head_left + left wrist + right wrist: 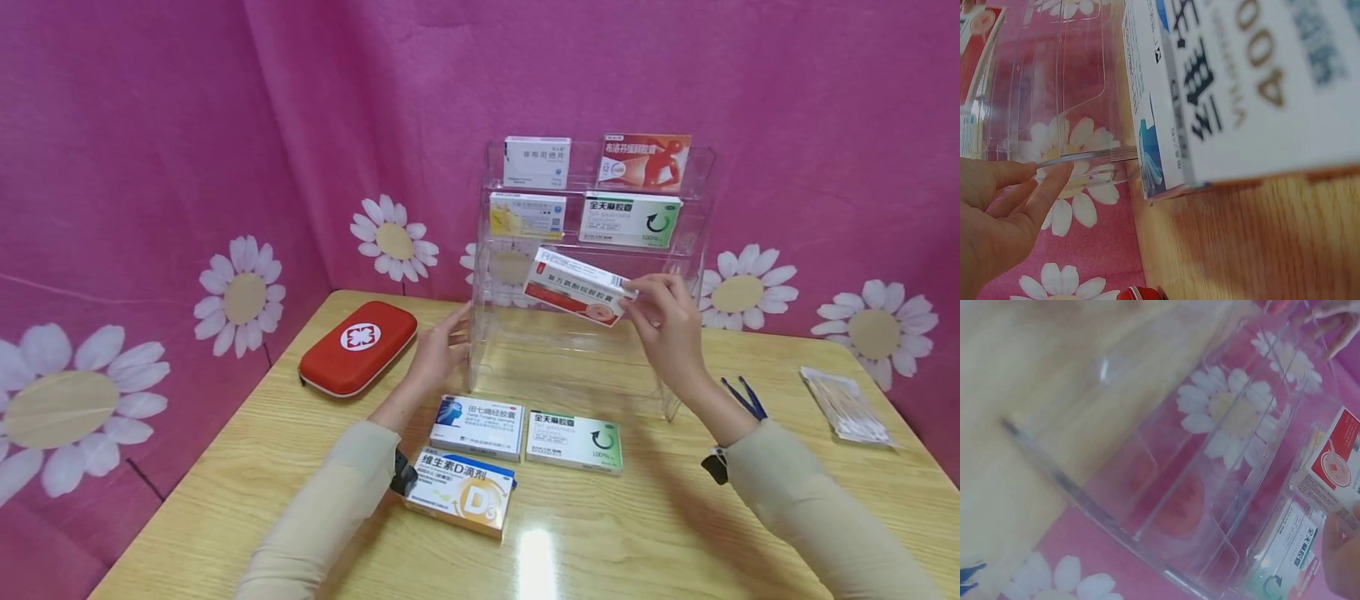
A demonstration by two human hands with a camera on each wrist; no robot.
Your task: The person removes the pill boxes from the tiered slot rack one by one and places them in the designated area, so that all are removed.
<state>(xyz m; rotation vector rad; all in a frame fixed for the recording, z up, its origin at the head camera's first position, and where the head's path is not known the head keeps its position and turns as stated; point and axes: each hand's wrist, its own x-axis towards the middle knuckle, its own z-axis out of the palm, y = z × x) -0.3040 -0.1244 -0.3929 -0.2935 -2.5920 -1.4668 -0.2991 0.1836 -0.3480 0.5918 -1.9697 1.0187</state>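
My right hand [669,329] pinches the right end of a white and red medicine box [573,290], holding it tilted in front of the clear display rack [592,354]. My left hand [438,352] touches the rack's left side with fairly straight fingers, seen closer in the left wrist view beside the clear panel edge [1088,156]. On the upper tiers stand a white box [536,162], a red and white box [645,162], a yellow and white box [527,217] and a green and white box [630,220].
In front of the rack lie a blue and white box [477,427], another green and white box [574,442] and an orange vitamin D box [461,493]. A red first-aid case [358,348] is at left. Blue tweezers [745,398] and a cotton swab pack [847,406] lie at right.
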